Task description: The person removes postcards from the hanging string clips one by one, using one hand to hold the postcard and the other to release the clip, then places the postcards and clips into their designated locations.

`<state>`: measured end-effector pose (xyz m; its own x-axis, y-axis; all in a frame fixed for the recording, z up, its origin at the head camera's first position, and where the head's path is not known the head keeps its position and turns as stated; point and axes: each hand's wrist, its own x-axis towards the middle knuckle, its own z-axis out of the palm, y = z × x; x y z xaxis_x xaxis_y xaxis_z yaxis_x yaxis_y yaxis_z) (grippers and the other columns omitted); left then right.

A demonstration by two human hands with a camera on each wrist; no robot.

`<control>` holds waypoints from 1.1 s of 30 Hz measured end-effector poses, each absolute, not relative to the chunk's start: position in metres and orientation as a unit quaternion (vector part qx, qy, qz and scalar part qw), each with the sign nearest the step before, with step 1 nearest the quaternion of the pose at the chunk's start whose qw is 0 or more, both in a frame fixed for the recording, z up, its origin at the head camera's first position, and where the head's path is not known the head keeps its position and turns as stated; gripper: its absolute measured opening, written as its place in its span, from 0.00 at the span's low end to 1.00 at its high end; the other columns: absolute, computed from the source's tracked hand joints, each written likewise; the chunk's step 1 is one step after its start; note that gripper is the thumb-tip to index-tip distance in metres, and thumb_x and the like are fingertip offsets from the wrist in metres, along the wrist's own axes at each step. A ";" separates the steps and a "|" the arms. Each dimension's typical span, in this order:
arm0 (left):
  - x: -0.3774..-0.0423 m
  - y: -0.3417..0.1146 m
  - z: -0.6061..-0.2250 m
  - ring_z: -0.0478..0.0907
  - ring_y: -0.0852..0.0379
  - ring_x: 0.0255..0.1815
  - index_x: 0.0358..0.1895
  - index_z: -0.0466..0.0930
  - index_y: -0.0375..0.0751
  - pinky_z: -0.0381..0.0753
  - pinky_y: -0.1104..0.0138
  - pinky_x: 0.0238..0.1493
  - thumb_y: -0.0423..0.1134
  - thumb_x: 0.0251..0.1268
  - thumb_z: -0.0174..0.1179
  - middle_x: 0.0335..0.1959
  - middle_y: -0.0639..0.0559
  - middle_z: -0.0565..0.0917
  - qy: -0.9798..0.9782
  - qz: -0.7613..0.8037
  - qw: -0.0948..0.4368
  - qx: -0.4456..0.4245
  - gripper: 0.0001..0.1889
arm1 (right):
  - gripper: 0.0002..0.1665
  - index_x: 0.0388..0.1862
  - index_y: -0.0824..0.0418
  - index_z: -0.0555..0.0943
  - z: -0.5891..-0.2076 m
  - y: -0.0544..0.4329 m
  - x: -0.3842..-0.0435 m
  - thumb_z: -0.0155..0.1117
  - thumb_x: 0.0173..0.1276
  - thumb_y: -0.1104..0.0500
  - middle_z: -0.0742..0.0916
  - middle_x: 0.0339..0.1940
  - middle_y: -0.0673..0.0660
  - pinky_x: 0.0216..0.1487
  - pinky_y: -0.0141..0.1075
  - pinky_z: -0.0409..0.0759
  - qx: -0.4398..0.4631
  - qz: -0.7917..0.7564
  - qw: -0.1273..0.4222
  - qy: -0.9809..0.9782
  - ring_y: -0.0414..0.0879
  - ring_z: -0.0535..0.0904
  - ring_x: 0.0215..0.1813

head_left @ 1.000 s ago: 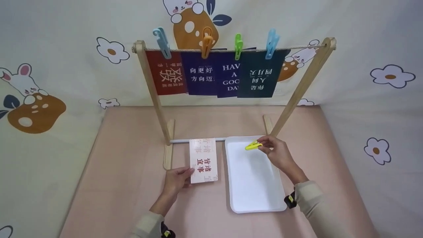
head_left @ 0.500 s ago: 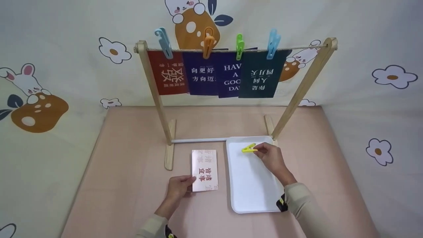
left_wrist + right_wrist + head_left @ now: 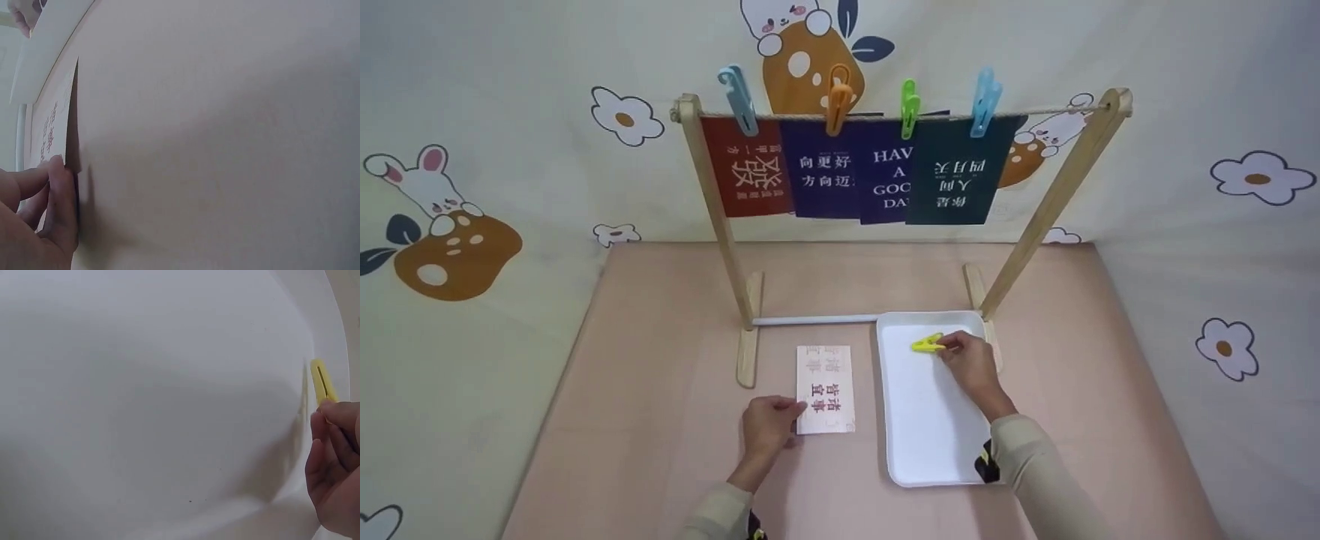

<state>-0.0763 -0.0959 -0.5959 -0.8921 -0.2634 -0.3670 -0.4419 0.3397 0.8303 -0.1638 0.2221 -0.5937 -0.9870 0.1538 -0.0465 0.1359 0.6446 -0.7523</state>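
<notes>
A pale pink card (image 3: 826,388) with red characters is pinched at its left edge by my left hand (image 3: 767,427), close over the pink surface. In the left wrist view the card (image 3: 59,124) tilts up from the cloth, thumb on its printed face. My right hand (image 3: 971,365) pinches a yellow clothespin (image 3: 928,343) over the far part of the white tray (image 3: 934,472). In the right wrist view the clothespin (image 3: 322,382) points away from the fingertips, near the tray's wall.
A wooden rack with a left post (image 3: 720,217) and right post (image 3: 1050,206) carries a cord. From it hang a red card (image 3: 746,180), two blue-purple cards and a dark green card (image 3: 956,180), held by blue, orange and green clothespins. A white bar (image 3: 817,320) joins the feet.
My left hand has drawn the pink card nearer to me and lower. The right hand, clothespin in its fingers, has shifted slightly left and nearer over the tray.
</notes>
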 end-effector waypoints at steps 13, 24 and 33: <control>-0.077 -0.089 -0.599 0.79 0.57 0.16 0.39 0.85 0.29 0.81 0.69 0.14 0.32 0.62 0.68 0.28 0.43 0.86 0.823 0.522 0.052 -0.220 0.08 | 0.05 0.37 0.63 0.87 -0.596 0.221 -0.166 0.70 0.61 0.67 0.89 0.37 0.61 0.35 0.34 0.78 -0.105 0.360 -0.020 -0.927 0.51 0.83 0.39; -0.075 -0.087 -0.600 0.80 0.56 0.19 0.40 0.84 0.29 0.82 0.69 0.16 0.33 0.62 0.68 0.30 0.42 0.87 0.832 0.509 0.049 -0.213 0.09 | 0.10 0.42 0.64 0.86 -0.597 0.220 -0.162 0.71 0.61 0.67 0.89 0.41 0.61 0.40 0.38 0.81 -0.097 0.361 -0.037 -0.927 0.50 0.82 0.41; -0.079 -0.093 -0.592 0.81 0.57 0.21 0.43 0.83 0.30 0.79 0.72 0.18 0.34 0.63 0.68 0.33 0.42 0.87 0.828 0.523 0.061 -0.195 0.10 | 0.21 0.52 0.64 0.83 -0.592 0.220 -0.153 0.74 0.59 0.64 0.82 0.50 0.61 0.37 0.33 0.77 -0.093 0.340 -0.038 -0.935 0.49 0.80 0.42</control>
